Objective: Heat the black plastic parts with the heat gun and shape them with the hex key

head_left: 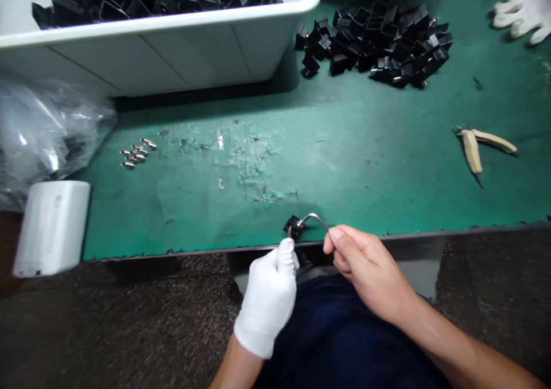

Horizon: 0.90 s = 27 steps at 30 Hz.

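Note:
My left hand (269, 297), in a white glove, is closed at the table's front edge on a small black plastic part (293, 226). A thin grey sliver shows between the thumb and the part; I cannot make out what it is. My bare right hand (365, 265) grips a bent metal hex key (317, 217) by its far end. The key's other end meets a small silver fitting on the black part. Several silver metal fittings (138, 155) lie in a group on the left of the green table (344, 165).
A white bin (172, 53) of black parts stands at the back left. Beside it lies a heap of black plastic parts (379, 42). Cream-handled nippers (473, 148) and a white glove (525, 13) are on the right. A clear plastic bag (51, 125) and a white box (54, 228) sit left.

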Each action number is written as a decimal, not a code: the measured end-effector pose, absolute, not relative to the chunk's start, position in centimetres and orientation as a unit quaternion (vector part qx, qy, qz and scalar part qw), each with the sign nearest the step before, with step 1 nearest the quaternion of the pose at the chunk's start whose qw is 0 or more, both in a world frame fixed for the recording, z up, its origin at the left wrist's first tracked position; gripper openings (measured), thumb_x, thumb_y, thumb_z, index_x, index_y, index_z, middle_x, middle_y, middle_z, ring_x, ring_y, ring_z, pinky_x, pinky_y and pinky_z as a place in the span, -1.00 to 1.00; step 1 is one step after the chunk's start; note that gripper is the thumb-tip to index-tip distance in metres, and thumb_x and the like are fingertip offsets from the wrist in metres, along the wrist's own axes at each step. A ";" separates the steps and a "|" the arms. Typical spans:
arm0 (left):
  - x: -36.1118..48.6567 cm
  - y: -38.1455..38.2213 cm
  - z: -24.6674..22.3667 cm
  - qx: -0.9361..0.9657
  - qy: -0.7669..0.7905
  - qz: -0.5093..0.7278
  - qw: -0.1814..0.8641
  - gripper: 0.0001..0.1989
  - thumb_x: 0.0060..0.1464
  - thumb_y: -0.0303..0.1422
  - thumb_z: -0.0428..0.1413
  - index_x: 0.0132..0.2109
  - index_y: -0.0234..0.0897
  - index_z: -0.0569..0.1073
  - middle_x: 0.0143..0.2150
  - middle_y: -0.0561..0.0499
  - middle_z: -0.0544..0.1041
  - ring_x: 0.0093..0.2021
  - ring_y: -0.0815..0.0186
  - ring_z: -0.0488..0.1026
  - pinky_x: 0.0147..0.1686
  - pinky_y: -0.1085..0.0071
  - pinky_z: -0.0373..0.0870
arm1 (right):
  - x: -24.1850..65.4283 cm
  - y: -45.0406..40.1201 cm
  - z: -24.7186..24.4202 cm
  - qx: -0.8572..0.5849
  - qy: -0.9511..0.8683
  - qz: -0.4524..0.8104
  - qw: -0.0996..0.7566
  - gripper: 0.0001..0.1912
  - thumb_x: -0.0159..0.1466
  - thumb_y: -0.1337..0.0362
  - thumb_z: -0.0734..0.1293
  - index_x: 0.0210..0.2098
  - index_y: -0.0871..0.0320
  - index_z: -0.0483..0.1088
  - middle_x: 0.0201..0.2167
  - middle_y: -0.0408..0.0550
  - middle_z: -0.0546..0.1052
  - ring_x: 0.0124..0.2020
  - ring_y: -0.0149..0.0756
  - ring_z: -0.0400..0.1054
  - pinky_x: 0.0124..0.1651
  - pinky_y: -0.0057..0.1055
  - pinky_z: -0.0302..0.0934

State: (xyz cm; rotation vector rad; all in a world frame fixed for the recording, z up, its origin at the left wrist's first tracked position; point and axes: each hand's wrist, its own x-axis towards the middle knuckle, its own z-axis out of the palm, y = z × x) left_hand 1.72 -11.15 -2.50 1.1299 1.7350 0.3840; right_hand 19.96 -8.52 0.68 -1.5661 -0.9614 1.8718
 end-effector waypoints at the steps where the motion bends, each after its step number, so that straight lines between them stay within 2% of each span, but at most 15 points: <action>1: 1.7 -11.1 -2.5 0.459 0.714 0.161 0.503 -0.41 0.36 0.03 -0.18 -0.49 -0.22 0.38 -0.58 0.06 0.41 -0.54 0.36 0.28 -0.47 0.41 0.19 | 20.1 -8.2 0.8 -0.579 -0.362 0.689 0.244 -0.57 0.48 -0.04 0.13 -0.32 0.12 0.35 -0.63 -0.31 0.06 -0.59 -0.43 -0.09 -0.55 -0.44 -0.18; 5: 1.3 -11.0 -2.5 0.448 0.712 0.167 0.514 -0.44 0.34 0.03 -0.12 -0.35 -0.25 0.55 -0.44 -0.02 0.59 -0.44 0.28 0.48 -0.39 0.39 0.34 | 20.9 -7.0 1.0 -0.556 -0.388 0.710 0.190 -0.57 0.49 -0.01 0.13 -0.33 0.14 0.38 -0.64 -0.31 0.08 -0.60 -0.43 -0.09 -0.56 -0.44 -0.19; 8: 1.1 -10.9 -2.3 0.466 0.713 0.159 0.499 -0.45 0.33 0.02 -0.08 -0.38 -0.26 0.55 -0.40 -0.05 0.62 -0.38 0.25 0.53 -0.34 0.39 0.39 | 21.4 -6.5 1.1 -0.541 -0.384 0.730 0.162 -0.57 0.49 0.00 0.12 -0.34 0.14 0.37 -0.65 -0.33 0.06 -0.62 -0.44 -0.12 -0.57 -0.44 -0.19; 15: 0.7 -10.8 -1.6 0.490 0.689 0.144 0.515 -0.51 0.33 0.01 -0.08 -0.30 -0.23 0.54 -0.38 0.00 0.62 -0.37 0.26 0.52 -0.31 0.38 0.39 | 22.4 -5.3 1.5 -0.522 -0.371 0.757 0.128 -0.59 0.47 0.02 0.15 -0.38 0.14 0.36 -0.66 -0.33 0.07 -0.63 -0.46 -0.14 -0.59 -0.48 -0.20; 22: 0.9 -10.8 -2.0 0.505 0.691 0.134 0.500 -0.47 0.33 0.03 -0.09 -0.40 -0.24 0.48 -0.49 0.03 0.52 -0.46 0.32 0.41 -0.40 0.41 0.28 | 22.6 -4.2 1.6 -0.516 -0.314 0.789 0.109 -0.63 0.44 0.05 0.20 -0.40 0.14 0.36 -0.69 -0.36 0.08 -0.67 -0.49 -0.18 -0.64 -0.50 -0.25; 27: 1.3 -10.9 -2.2 0.517 0.700 0.136 0.474 -0.46 0.33 0.02 -0.09 -0.46 -0.24 0.41 -0.54 0.06 0.44 -0.50 0.35 0.33 -0.43 0.41 0.22 | 22.8 -4.3 1.5 -0.523 -0.421 0.734 0.105 -0.59 0.47 0.07 0.16 -0.37 0.15 0.43 -0.64 -0.32 0.09 -0.61 -0.45 -0.10 -0.57 -0.47 -0.18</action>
